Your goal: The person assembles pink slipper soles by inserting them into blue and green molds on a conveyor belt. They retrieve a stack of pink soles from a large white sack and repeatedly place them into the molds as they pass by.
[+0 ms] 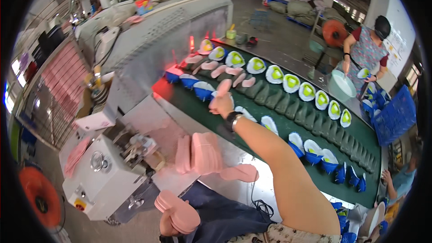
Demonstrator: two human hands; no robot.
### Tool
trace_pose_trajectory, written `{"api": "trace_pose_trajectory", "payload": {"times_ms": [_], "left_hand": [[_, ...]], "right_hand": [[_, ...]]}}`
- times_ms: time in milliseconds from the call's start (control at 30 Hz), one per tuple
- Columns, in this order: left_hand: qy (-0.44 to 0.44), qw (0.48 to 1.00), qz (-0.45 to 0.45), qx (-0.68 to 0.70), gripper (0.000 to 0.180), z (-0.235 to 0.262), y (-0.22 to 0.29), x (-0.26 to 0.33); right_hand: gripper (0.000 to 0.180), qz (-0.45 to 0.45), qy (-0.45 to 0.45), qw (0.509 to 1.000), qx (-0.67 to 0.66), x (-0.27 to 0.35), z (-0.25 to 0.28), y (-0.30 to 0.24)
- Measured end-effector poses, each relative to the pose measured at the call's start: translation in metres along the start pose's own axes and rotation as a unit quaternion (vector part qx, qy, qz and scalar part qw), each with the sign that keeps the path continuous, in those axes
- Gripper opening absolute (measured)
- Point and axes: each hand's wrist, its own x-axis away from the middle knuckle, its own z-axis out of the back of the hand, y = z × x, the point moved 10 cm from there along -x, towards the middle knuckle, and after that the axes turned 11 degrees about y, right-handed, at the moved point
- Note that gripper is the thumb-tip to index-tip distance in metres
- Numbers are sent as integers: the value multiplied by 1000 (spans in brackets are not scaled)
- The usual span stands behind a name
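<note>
Green conveyor belt (288,128) carries rows of pink insoles (227,71) and blue shoe parts (315,150). My right hand (221,100) reaches over it, apparently pinching a pink insole (225,85); grip blurred. My left hand (168,225) clasps a stack of insoles (177,213). More stacked (200,153) on the bench: many left.
</note>
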Motion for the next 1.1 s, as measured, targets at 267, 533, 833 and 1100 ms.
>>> {"api": "trace_pose_trajectory", "payload": {"times_ms": [267, 533, 833, 1100], "left_hand": [[38, 997, 67, -15, 56, -11, -16, -36], [20, 999, 31, -17, 54, -15, -11, -45], [-19, 999, -20, 46, 31, -42, -1, -36], [7, 992, 18, 124, 42, 9, 3, 21]], "right_hand": [[14, -48, 270, 938, 210, -107, 296, 145], [13, 123, -22, 989, -85, -55, 74, 28], [23, 28, -468, 872, 141, 298, -65, -16], [22, -170, -329, 929, 13, 227, -168, 25]]}}
